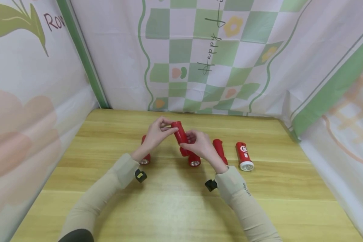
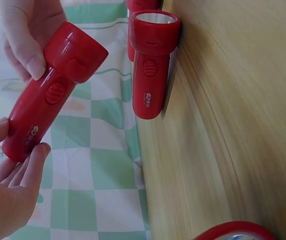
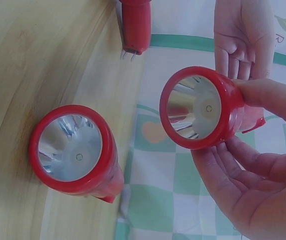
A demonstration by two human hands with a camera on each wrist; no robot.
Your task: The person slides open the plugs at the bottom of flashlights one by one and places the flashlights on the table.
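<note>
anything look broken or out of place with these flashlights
Two metal prongs stick out of the tail of the flashlight at the person's left, possibly a fold-out plug. The far-right flashlight differs, with a white rim where the others show red. The held flashlight shows no visible damage.

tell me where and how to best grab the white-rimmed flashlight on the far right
Probably by the barrel of the white-rimmed flashlight, from above, pinching across its width: it lies on the table, lens end toward the person, and the barrel is slimmer than the white head. The neighbouring red flashlight lies apart, leaving a gap for fingers.
</note>
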